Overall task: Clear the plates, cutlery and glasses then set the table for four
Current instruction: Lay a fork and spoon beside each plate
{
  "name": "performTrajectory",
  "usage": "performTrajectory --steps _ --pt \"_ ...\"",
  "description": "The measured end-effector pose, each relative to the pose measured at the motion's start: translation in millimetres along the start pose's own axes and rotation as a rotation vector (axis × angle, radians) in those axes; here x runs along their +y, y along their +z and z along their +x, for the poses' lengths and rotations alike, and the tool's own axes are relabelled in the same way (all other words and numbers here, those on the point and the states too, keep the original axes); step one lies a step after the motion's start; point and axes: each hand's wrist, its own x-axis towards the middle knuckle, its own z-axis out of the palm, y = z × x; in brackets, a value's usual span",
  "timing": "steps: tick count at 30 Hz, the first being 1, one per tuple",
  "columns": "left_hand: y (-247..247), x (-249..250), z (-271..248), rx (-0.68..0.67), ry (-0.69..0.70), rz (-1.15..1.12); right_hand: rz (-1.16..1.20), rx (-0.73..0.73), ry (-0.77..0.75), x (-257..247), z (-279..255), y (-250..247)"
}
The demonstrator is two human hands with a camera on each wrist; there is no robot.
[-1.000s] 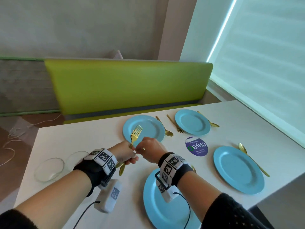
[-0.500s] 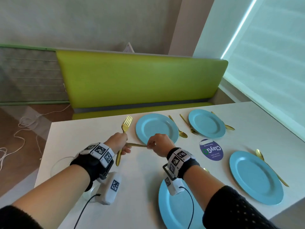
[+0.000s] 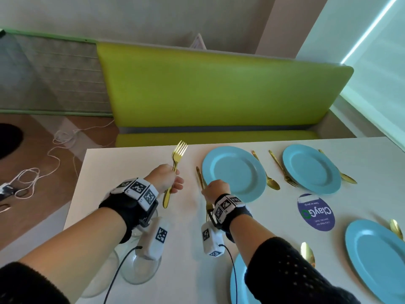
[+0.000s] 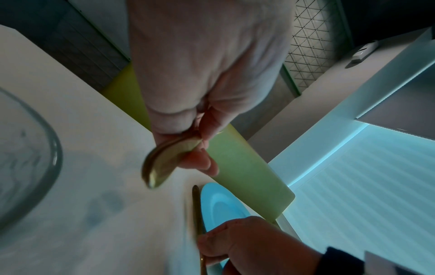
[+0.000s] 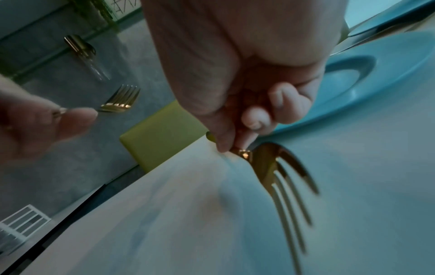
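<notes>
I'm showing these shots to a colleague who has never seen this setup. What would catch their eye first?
Probably the two hands mid-table, each gripping gold cutlery: the left hand holds a fork tines-up, and the right hand holds another fork beside the far-left blue plate. Behind them, the lime-green bench fills the background.

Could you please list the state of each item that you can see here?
left hand: grips an upright gold fork.
right hand: grips a second fork, tines towards the person.
four blue plates: flat on table, nothing on them.
glass bowls: upright.
</notes>
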Motion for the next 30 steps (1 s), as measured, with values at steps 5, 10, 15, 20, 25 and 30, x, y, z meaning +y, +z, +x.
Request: performTrajectory --steps 5,10,15,20,25,30 --pt "-2.3 -4.0 10.5 0.013 -0.006 0.008 0.1 -0.032 0.031 -10.7 11.5 15.0" --pt "-3.0 -5.2 18.3 0.027 -0.009 -0.001 0.223 0.023 0.108 -19.9 15.7 18.3" --pt "-1.4 -4.1 21.7 0.028 -0.009 -0.008 0.248 0.115 0.122 -19.4 20.2 14.4" --pt "0.0 -2.7 23.5 0.03 -0.003 -0.002 0.267 0.153 0.149 -18.0 24.7 6.5" --pt "2.8 -4.0 25.6 0.046 -0.009 -0.002 0.305 0.159 0.164 -15.2 30.2 1.5" --pt "6.1 -5.7 24.5 0.045 -0.01 -0.004 0.329 0.163 0.169 -13.3 34.8 -1.1"
